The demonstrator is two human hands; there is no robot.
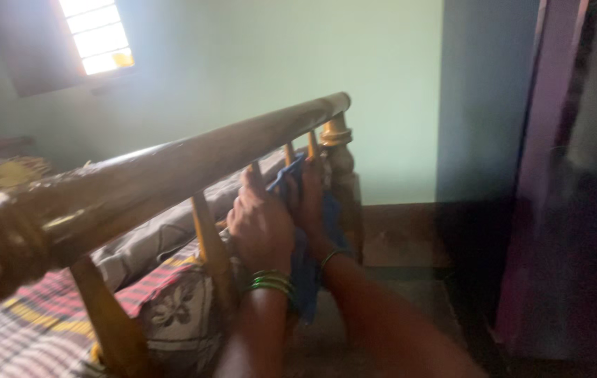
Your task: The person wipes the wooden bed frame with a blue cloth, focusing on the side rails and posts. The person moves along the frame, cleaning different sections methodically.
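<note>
Left hand [260, 227] is up against the spindles of the bed frame, fingers curled and closed on the blue cloth [307, 269], back of the hand to the camera, green bangles [272, 282] at the wrist. Right hand [310, 203] is just beside it, touching it, fingers pointing up and pressed on the same cloth; looks like a grip, though the palm side is hidden. A thin bangle sits on that wrist too. Both forearms come up from the bottom edge of the view.

Cloth is bunched between the two hands, its top edge poking up near the fingertips against a spindle [311, 145], the rest hanging down between the wrists.

Around the hands: a thick dark wooden top rail [193, 164] runs diagonally from lower left to upper centre, worn and shiny in spots. Tan spindles drop from it, one near spindle [209, 238] just left of the left hand. Rail ends at a turned corner post [340, 164] right behind the right hand.

Behind the spindles is the mattress with a grey flowered pillow [176, 308] and a red-and-yellow checked sheet [46, 318]. Further out, a pale green wall [256, 63], a bright window [97, 35] upper left, a brown floor [400, 234] and a dark purple door [571, 189] at the right.
</note>
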